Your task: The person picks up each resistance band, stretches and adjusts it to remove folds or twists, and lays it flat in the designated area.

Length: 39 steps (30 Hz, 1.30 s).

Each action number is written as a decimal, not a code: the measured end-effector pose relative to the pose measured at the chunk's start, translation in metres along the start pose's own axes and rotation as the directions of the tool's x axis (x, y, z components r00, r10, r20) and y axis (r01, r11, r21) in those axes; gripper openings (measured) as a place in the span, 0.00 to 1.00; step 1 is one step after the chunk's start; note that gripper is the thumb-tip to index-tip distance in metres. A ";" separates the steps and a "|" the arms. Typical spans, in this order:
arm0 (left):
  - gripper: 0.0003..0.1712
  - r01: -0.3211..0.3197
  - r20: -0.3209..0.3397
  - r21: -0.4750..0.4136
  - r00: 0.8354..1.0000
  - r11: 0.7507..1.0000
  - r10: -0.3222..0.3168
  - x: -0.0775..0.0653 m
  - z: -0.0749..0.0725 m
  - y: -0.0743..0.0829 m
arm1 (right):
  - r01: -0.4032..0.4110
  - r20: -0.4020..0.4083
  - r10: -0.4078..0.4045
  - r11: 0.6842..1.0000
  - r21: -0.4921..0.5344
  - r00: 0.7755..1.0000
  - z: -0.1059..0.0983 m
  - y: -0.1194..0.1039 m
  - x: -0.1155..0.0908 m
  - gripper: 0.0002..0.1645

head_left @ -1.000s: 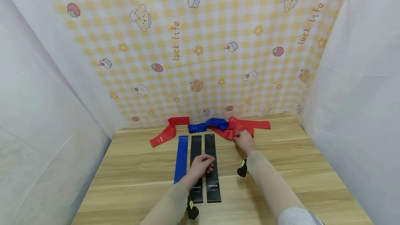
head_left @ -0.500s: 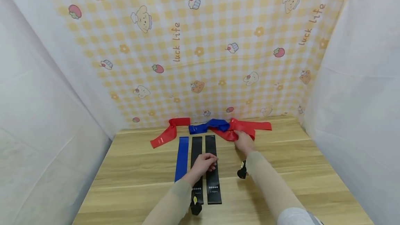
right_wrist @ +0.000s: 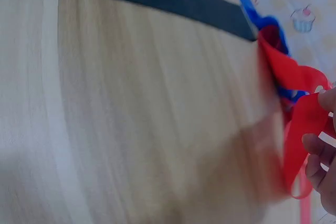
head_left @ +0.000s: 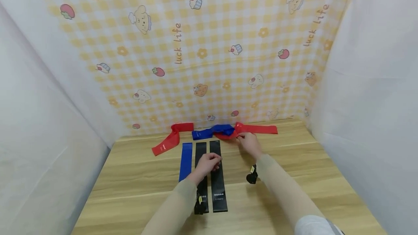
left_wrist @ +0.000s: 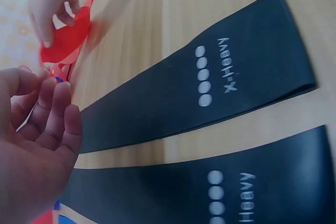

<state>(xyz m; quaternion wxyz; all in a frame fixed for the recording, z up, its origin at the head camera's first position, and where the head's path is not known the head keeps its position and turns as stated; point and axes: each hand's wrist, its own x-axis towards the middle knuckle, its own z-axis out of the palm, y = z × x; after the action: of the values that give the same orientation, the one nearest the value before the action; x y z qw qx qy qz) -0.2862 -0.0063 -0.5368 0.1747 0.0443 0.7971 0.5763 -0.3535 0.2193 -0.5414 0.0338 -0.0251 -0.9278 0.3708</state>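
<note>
My right hand (head_left: 250, 143) pinches a red resistance band (right_wrist: 305, 124) between thumb and fingers at the back of the table. Part of that band hangs in a loop off the wood. It lies up against a crumpled blue band (head_left: 204, 134), and whether they are tangled I cannot tell. A red strip (head_left: 261, 129) runs right along the wall. My left hand (head_left: 206, 165) is over two flat black bands, the right one (head_left: 219, 191) marked X-Heavy and the left one (head_left: 201, 148) partly covered. Its fingers are loosely curled and hold nothing.
A flat blue band (head_left: 185, 160) lies left of the black ones. Behind it, a folded red band (head_left: 170, 143) reaches the wall. The wooden table (head_left: 130, 177) ends at a checked cloth (head_left: 183, 100), with white cloth (head_left: 369, 82) on both sides.
My right hand has drawn up the red band; the fold that lay beneath and to the right of it has left the table. My left hand has hardly moved. The head view has shifted slightly.
</note>
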 end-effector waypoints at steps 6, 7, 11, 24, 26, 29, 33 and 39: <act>0.14 -0.129 -0.012 0.212 0.991 0.969 0.134 0.007 0.000 0.022 | 0.036 0.010 -0.037 0.997 0.075 0.999 -0.012 -0.018 -0.002 0.14; 0.14 -0.156 -0.005 0.243 0.987 0.957 0.162 0.008 0.001 0.025 | 0.042 0.014 -0.043 0.995 0.085 0.999 -0.013 -0.020 -0.003 0.14; 0.18 -0.222 0.031 0.309 0.974 0.925 0.223 0.016 0.004 0.036 | 0.059 0.036 -0.064 0.992 0.114 0.997 -0.014 -0.028 -0.007 0.13; 0.30 -0.221 0.137 0.351 0.973 0.910 0.184 0.034 0.009 0.053 | 0.123 0.106 -0.145 0.974 0.191 0.984 -0.015 -0.036 -0.012 0.12; 0.31 -0.222 0.148 0.321 0.972 0.921 0.183 0.034 0.008 0.055 | 0.125 0.108 -0.151 0.967 0.221 0.983 -0.015 -0.036 -0.013 0.13; 0.32 -0.209 0.139 0.246 0.974 0.947 0.179 0.034 0.005 0.059 | 0.133 0.098 -0.163 0.957 0.256 0.982 -0.016 -0.034 -0.013 0.14; 0.31 -0.181 0.102 0.124 0.980 0.975 0.169 0.035 0.000 0.064 | 0.091 0.046 -0.110 0.947 0.308 0.993 -0.016 -0.025 -0.014 0.12; 0.30 -0.131 0.046 -0.100 0.990 0.986 0.136 0.034 -0.010 0.071 | -0.246 0.168 0.182 0.773 0.585 0.969 -0.010 -0.013 -0.018 0.23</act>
<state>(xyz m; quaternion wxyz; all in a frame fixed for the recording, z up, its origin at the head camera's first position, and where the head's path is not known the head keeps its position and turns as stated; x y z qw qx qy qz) -0.3307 0.0179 -0.4755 0.1586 0.1043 0.7586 0.6232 -0.3346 0.2155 -0.5256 -0.0495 -0.0997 -0.7534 0.6481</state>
